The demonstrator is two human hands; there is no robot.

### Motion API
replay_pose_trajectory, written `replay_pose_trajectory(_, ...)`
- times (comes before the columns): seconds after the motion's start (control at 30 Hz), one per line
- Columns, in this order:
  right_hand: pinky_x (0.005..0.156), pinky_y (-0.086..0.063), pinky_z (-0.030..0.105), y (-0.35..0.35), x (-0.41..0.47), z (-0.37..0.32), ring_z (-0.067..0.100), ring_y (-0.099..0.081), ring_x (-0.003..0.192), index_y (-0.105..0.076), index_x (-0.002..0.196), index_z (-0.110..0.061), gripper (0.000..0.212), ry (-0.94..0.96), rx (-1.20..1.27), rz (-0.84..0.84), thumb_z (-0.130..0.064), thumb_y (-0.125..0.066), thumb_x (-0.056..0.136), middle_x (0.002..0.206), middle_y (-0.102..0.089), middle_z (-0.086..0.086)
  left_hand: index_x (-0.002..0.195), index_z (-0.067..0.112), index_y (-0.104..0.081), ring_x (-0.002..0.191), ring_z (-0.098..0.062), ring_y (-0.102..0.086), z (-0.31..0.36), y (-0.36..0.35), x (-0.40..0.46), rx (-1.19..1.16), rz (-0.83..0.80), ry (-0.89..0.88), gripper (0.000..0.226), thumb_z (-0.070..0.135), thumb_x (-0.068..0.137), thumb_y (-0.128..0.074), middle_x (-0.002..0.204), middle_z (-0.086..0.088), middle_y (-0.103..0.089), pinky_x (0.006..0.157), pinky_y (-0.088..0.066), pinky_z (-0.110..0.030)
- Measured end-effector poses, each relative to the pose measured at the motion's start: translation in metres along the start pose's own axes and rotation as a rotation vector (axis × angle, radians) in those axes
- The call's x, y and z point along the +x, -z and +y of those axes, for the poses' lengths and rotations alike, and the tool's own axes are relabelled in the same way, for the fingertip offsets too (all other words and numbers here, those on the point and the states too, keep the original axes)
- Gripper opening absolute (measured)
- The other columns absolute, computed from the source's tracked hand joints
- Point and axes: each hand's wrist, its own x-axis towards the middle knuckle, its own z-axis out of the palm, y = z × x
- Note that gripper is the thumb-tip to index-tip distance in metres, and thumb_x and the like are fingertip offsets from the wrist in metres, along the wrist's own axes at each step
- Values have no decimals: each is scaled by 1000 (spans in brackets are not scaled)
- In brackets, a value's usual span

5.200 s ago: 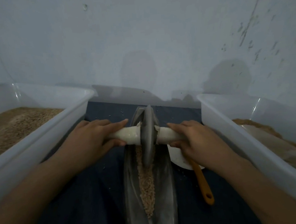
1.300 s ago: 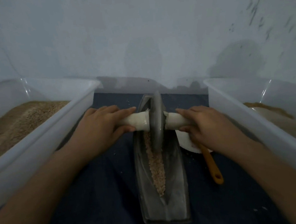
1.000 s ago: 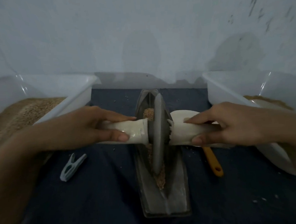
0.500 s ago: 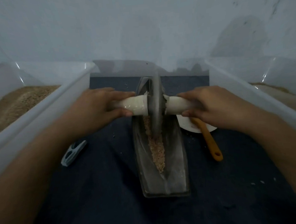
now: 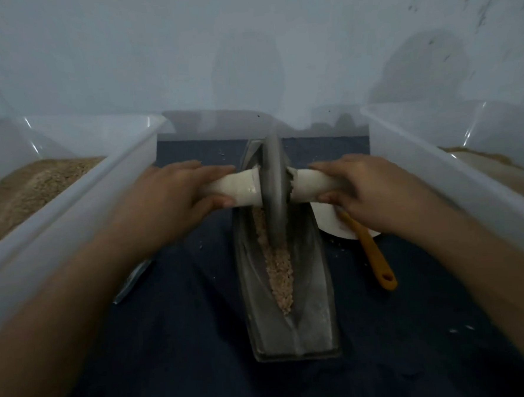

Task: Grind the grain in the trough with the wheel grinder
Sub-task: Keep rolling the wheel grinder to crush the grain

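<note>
The axle handle is gripped on either side of the wheel grinder (image 5: 274, 194) by the left hand (image 5: 169, 201) and right hand (image 5: 367, 192), so the disc is kept upright in the trough (image 5: 315, 287) over the grain (image 5: 278, 268).

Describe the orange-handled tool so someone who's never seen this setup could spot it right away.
Find the long grey trough lying on the dark cloth between two white tubs. Just right of it, under the right hand, sits a white dish. The orange-handled tool rests in it, the scene's only bright-coloured item.

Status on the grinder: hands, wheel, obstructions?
Left hand, right hand grip the handles. Wheel upright in trough, on grain. Nothing blocking.
</note>
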Motion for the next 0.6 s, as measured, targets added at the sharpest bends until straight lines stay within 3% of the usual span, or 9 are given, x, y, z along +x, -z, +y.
replay_pose_trajectory(0.07, 82, -30, 24, -11, 3, 3, 20, -47, 110, -42, 139, -23, 51, 21, -31, 97, -31, -56, 90, 118, -57, 4, 136, 26, -47, 103, -29, -57, 1, -12, 0, 163, 113, -39, 53, 42, 86, -53, 109, -6, -63, 84, -34, -36)
replay_pose_trajectory(0.17, 72, -23, 18, -6, 4, 6, 15, -46, 106, -42, 139, -25, 54, 34, -23, 43, -34, -58, 88, 114, -56, 1, 135, 27, -48, 98, -26, -58, -2, -7, 2, 86, 81, -77, 57, 49, 83, -51, 104, -3, -63, 80, -35, -34)
replay_pose_trajectory(0.27, 75, -31, 21, 13, -2, 3, 4, -47, 94, -49, 133, -31, 50, 77, 6, -123, -39, -60, 85, 110, -60, -7, 126, 48, -48, 95, -8, -59, -8, 12, 0, -190, -133, -30, 62, 67, 67, -46, 103, 16, -61, 77, -40, -22)
replay_pose_trajectory(0.33, 77, -44, 28, 31, -8, 0, 2, -55, 88, -56, 124, -36, 47, 98, 54, -275, -51, -57, 79, 104, -65, -12, 113, 66, -48, 91, 5, -60, -10, 25, -3, -327, -324, -40, 48, 77, 66, -51, 100, 26, -66, 77, -45, -14)
replay_pose_trajectory(0.43, 80, -50, 39, 53, -16, -4, 11, -64, 85, -65, 109, -32, 62, 116, 104, -471, -72, -47, 65, 97, -69, -3, 112, 71, -45, 92, 8, -62, -12, 38, -6, -432, -474, -106, 51, 76, 62, -51, 100, 32, -65, 83, -47, -16)
replay_pose_trajectory(0.5, 83, -49, 37, 55, -18, -4, 9, -64, 88, -64, 111, -32, 66, 93, 118, -498, -73, -46, 62, 100, -69, -4, 114, 70, -44, 95, 7, -62, -9, 39, -6, -429, -486, -110, 53, 77, 61, -49, 102, 31, -65, 84, -49, -21)
replay_pose_trajectory(0.6, 84, -49, 35, 38, -11, -3, 7, -61, 90, -57, 121, -39, 48, 36, 97, -363, -56, -55, 76, 101, -68, -9, 110, 72, -45, 95, 1, -61, -7, 28, -3, -322, -336, -76, 47, 82, 64, -48, 102, 27, -66, 85, -47, -23)
